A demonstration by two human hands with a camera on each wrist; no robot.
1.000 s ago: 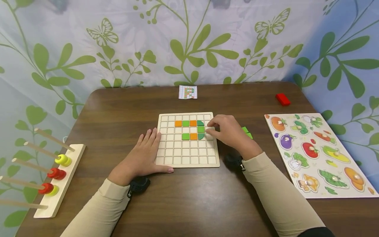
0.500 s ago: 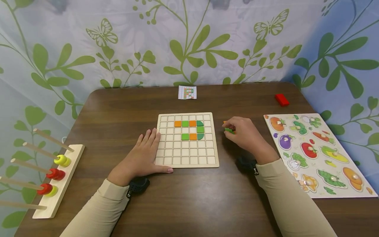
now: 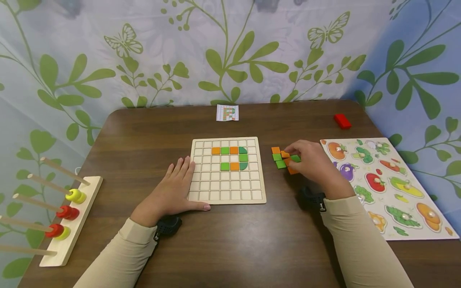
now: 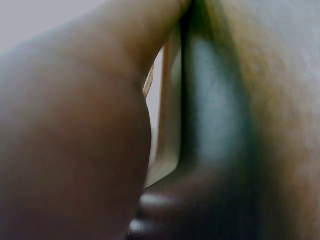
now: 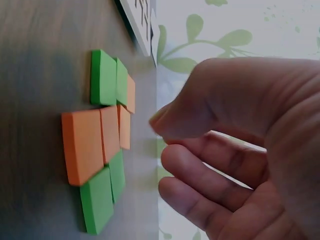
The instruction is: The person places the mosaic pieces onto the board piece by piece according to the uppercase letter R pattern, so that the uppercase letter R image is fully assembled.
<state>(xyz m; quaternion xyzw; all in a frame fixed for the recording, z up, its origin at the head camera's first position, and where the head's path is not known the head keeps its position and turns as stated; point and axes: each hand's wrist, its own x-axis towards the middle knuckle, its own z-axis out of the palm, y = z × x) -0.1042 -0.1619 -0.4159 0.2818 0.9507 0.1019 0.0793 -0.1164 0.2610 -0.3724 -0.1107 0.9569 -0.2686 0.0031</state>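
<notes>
A pale wooden grid board (image 3: 205,185) lies mid-table, with orange and green square tiles and two dark green rounded tiles (image 3: 243,166) in its cells. My left hand (image 3: 171,188) rests flat at the board's left edge, fingers spread, thumb along the front edge. In the left wrist view that hand (image 4: 75,125) is blurred and covers most of the board. My right hand (image 3: 314,165) hovers over loose orange tiles (image 5: 85,145) and green tiles (image 5: 97,200) right of the board. In the right wrist view its bent fingers (image 5: 195,200) are apart from the tiles and hold nothing.
At the back is a small printed pattern card (image 3: 227,113). A vegetable puzzle board (image 3: 387,200) lies on the right, with a red block (image 3: 342,121) behind it. A wooden peg rack (image 3: 72,224) with red and yellow beads stands on the left.
My right hand has moved from the board's right side to the loose tiles, then slightly farther right, uncovering more of them. The left hand has stayed put.
</notes>
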